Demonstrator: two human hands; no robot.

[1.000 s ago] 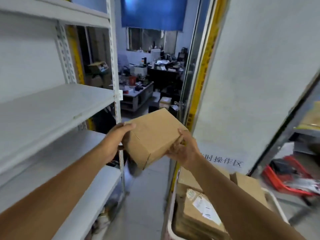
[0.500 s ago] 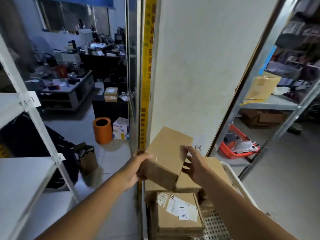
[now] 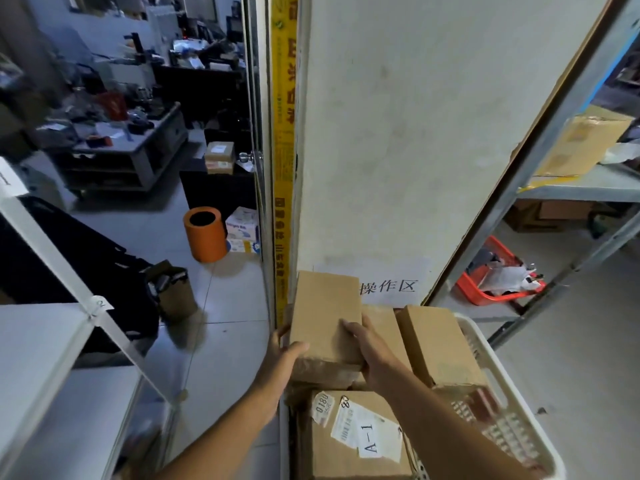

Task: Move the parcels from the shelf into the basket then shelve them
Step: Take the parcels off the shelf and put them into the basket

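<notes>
The left hand point(image 3: 284, 351) grips the near-left corner of a plain brown parcel point(image 3: 325, 317), thumb lying across its top and fingers wrapped out of sight under the left side. The right hand point(image 3: 369, 351) holds the same parcel at its near-right edge, fingers spread over the top face and palm against the side. Both forearms reach forward and slightly down from the bottom of the view, the left from the lower left, the right from the lower right, meeting at the parcel.

Taking the white basket point(image 3: 512, 410) as the landmark: the held parcel sits over its far-left corner, lying flat with its long side pointing away, resting on or just above the cardboard packed beneath it; whether it actually touches cannot be told. Nearer in the basket, directly below the hands, lies a labelled parcel point(image 3: 356, 441) marked A-1. To the right of the held parcel, inside the basket, another brown box point(image 3: 436, 344) lies tilted against the far wall. Left of the basket stands the white shelf point(image 3: 45, 344), well apart across bare floor tiles. Beyond the basket's left side sits an orange bin point(image 3: 206, 233).

Half a second ago the parcel was tilted and raised above the basket; now it is lower and level, and both hands have dropped with it.
</notes>
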